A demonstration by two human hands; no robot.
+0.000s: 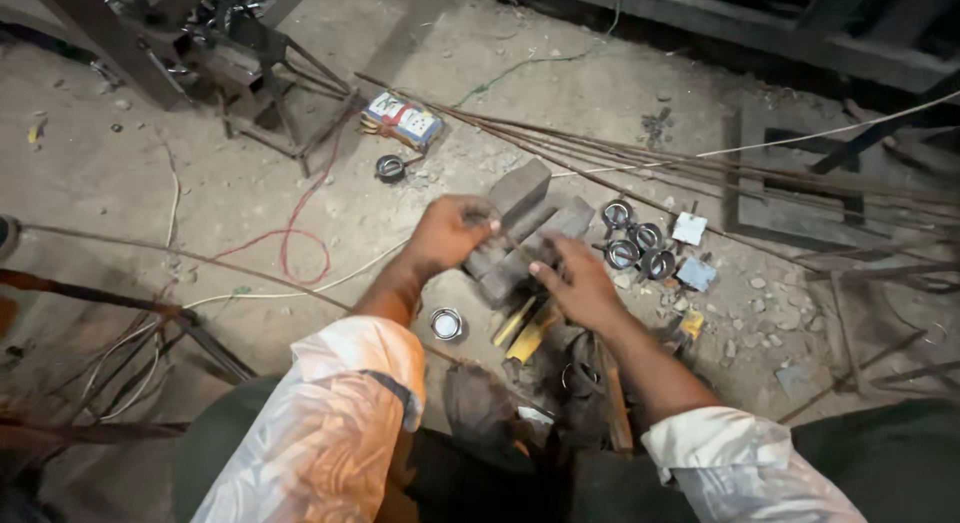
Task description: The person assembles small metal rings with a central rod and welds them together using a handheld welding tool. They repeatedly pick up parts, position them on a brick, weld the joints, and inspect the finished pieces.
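the person crouches over grey metal blocks (525,228) lying on the dusty floor (120,173). the left hand (448,233) has its grip closed around a thin rod (505,238), seemingly to steady it across the blocks. the right hand (578,283) rests just beside the blocks, fingers loosely curled, holding nothing that shows. metal rings (635,241) sit near, past the right hand.

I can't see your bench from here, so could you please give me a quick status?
Left hand and right hand both on the grey metal blocks, grips unclear. Thin rod between the hands. Metal rings lying close on the right.
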